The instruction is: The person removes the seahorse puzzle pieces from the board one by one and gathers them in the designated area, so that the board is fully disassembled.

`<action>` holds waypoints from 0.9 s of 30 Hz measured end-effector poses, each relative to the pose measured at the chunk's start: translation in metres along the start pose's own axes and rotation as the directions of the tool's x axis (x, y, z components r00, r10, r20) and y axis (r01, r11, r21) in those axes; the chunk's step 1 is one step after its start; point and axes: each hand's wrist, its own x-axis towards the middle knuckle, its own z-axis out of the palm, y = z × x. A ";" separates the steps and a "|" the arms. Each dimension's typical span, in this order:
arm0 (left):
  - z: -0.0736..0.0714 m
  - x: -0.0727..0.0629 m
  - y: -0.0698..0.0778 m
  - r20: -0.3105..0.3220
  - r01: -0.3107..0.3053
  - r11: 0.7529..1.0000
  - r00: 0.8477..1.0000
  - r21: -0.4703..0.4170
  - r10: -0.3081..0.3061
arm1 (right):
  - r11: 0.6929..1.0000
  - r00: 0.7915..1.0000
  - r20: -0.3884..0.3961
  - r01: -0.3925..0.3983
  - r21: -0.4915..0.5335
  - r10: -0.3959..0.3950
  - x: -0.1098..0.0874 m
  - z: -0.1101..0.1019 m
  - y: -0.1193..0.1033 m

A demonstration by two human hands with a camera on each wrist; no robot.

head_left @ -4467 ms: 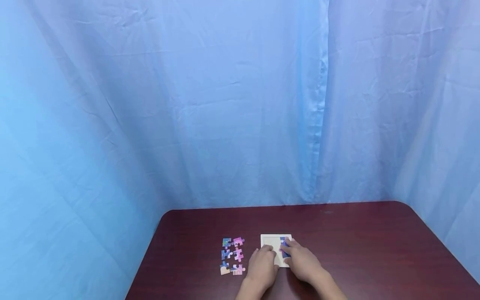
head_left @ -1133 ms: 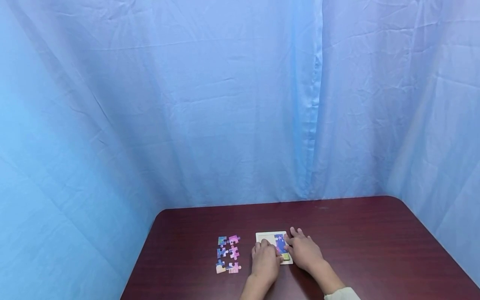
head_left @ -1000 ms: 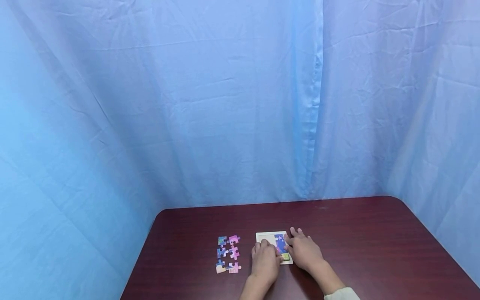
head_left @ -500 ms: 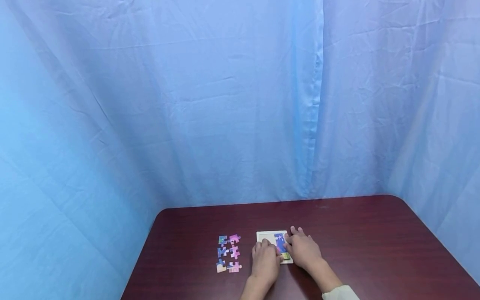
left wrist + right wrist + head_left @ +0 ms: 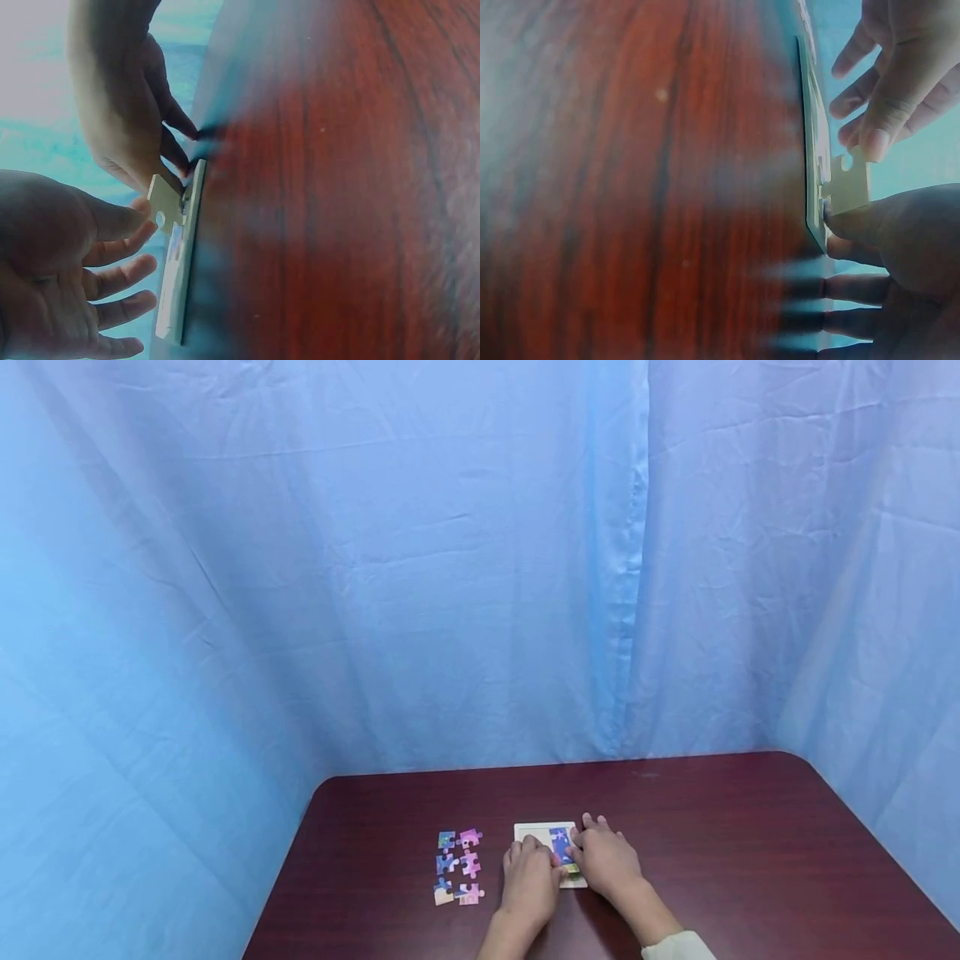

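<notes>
A shallow white puzzle tray (image 5: 543, 824) lies on the table between both hands, with blue puzzle pieces (image 5: 560, 842) along its right side. My left hand (image 5: 529, 877) covers the tray's lower left and pinches a puzzle piece (image 5: 163, 204) between thumb and index finger. That piece stands tilted up from the tray, its pale back showing in the right wrist view. In the head view only a bit of its green-yellow face shows. At the tray's right edge is my right hand (image 5: 606, 860), its fingers extended and its thumb against the piece's lower edge.
Several loose puzzle pieces (image 5: 470, 863), pink and blue, lie in two columns left of the tray. The dark red-brown table (image 5: 712, 835) has rounded far corners. Blue curtains (image 5: 480, 610) hang behind it and at both sides.
My right hand has drawn back from over the blue pieces to the tray's right edge. The green-yellow piece, lately seen at the tray's lower right, shows less now, and my right thumb has come to it.
</notes>
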 end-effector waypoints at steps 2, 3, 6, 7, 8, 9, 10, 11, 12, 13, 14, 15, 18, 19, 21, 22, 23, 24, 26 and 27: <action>-0.002 0.000 0.000 0.005 0.001 1.000 1.000 -0.008 -0.001 | 1.000 1.000 0.000 -0.003 -0.002 0.003 0.000 0.000 0.000; -0.003 0.000 0.000 0.008 0.002 1.000 1.000 -0.014 -0.002 | 1.000 1.000 -0.003 -0.003 -0.002 0.003 0.000 -0.001 -0.001; -0.006 -0.001 -0.002 0.015 0.006 1.000 1.000 -0.030 -0.005 | 1.000 1.000 0.001 -0.003 0.002 0.003 -0.001 -0.001 -0.001; -0.006 -0.002 -0.004 0.018 0.009 0.999 1.000 -0.032 -0.008 | 1.000 1.000 0.005 -0.001 0.002 0.001 -0.001 -0.001 -0.001; -0.007 -0.003 -0.005 0.017 0.009 0.999 1.000 -0.033 -0.008 | 1.000 1.000 0.009 -0.001 0.002 0.001 -0.002 -0.002 -0.001; -0.008 -0.004 -0.006 0.014 0.008 0.999 1.000 -0.032 -0.007 | 1.000 1.000 0.013 0.001 0.002 -0.001 -0.002 -0.002 -0.001; -0.009 -0.005 -0.008 0.009 0.006 1.000 1.000 -0.030 -0.006 | 1.000 1.000 0.017 0.004 0.001 -0.004 -0.003 -0.003 -0.002; -0.009 -0.006 -0.009 0.008 0.006 1.000 1.000 -0.027 -0.006 | 1.000 1.000 0.018 0.007 -0.001 -0.007 -0.003 -0.004 -0.002; -0.010 -0.007 -0.011 0.003 0.002 1.000 1.000 -0.023 -0.002 | 1.000 1.000 0.022 0.007 -0.002 -0.007 -0.003 -0.004 -0.002; -0.011 -0.008 -0.012 -0.005 -0.001 1.000 1.000 -0.023 0.001 | 1.000 1.000 0.023 0.010 -0.005 -0.010 -0.004 -0.004 -0.002; -0.013 -0.009 -0.014 -0.009 -0.005 1.000 1.000 -0.025 0.005 | 1.000 1.000 0.023 0.011 -0.007 -0.011 -0.004 -0.005 -0.002; -0.014 -0.011 -0.015 -0.010 -0.008 1.000 1.000 -0.029 0.008 | 1.000 1.000 0.022 0.013 -0.008 -0.013 -0.004 -0.005 -0.003; -0.019 -0.015 -0.020 -0.005 -0.007 0.999 1.000 -0.049 0.007 | 1.000 0.999 0.030 0.011 -0.007 -0.010 -0.004 -0.005 -0.003; -0.020 -0.016 -0.021 -0.002 -0.006 0.998 1.000 -0.056 0.006 | 1.000 0.999 0.031 0.009 -0.005 -0.009 -0.004 -0.005 -0.003; -0.024 -0.017 -0.024 0.006 0.002 0.997 1.000 -0.074 -0.001 | 1.000 0.999 0.032 0.010 -0.006 -0.009 -0.004 -0.004 -0.004; -0.026 -0.018 -0.026 0.005 0.006 0.997 1.000 -0.082 -0.006 | 1.000 0.999 0.030 0.010 -0.005 -0.010 -0.004 -0.004 -0.004; -0.028 -0.019 -0.027 0.002 0.008 0.997 1.000 -0.083 -0.008 | 1.000 0.999 0.030 0.012 -0.007 -0.012 -0.004 -0.004 -0.004; -0.029 -0.020 -0.029 -0.003 0.010 0.997 1.000 -0.082 -0.010 | 1.000 1.000 0.027 0.012 -0.007 -0.012 -0.004 -0.004 -0.004; -0.031 -0.023 -0.032 -0.015 0.016 0.997 1.000 -0.079 -0.017 | 1.000 1.000 0.027 0.013 -0.009 -0.013 -0.004 -0.003 -0.005; -0.032 -0.024 -0.034 -0.021 0.020 0.997 1.000 -0.075 -0.022 | 1.000 1.000 0.025 0.014 -0.008 -0.014 -0.004 -0.003 -0.005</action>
